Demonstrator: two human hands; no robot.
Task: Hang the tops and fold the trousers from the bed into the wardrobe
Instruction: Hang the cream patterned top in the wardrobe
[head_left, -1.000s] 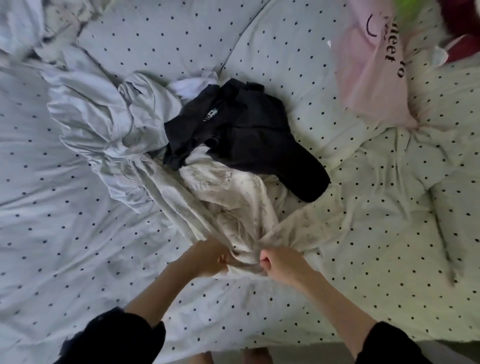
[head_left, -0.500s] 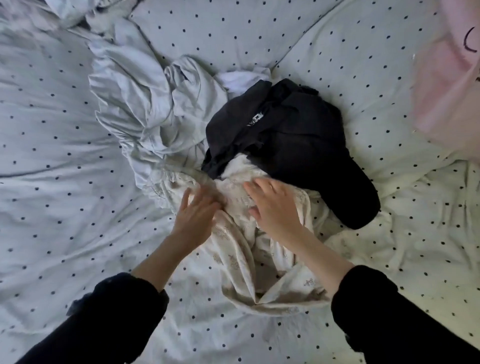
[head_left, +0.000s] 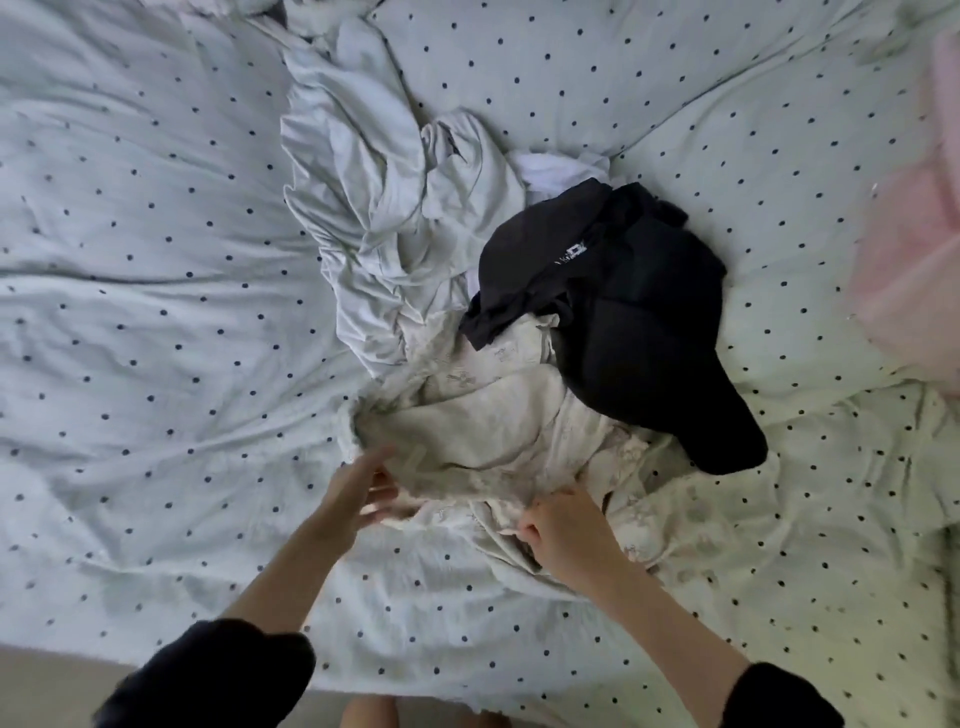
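Right hand (head_left: 563, 535) fingers pinch cream garment (head_left: 483, 436) near hem; left hand (head_left: 358, 493) fingers straight, blurred, touching hem.

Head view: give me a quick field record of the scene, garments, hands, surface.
surface: bed cover, pale with dark dots
cream garment: crumpled, faint print, nearest the person
black garment: lies partly over the cream garment's far side
grey garment: bunched, left of the black one
white garment: only an edge shows behind the black one
pink item: right edge, blurred
left hand: fingers extended at cream garment's near edge, motion-blurred
right hand: pinches cream garment's near edge
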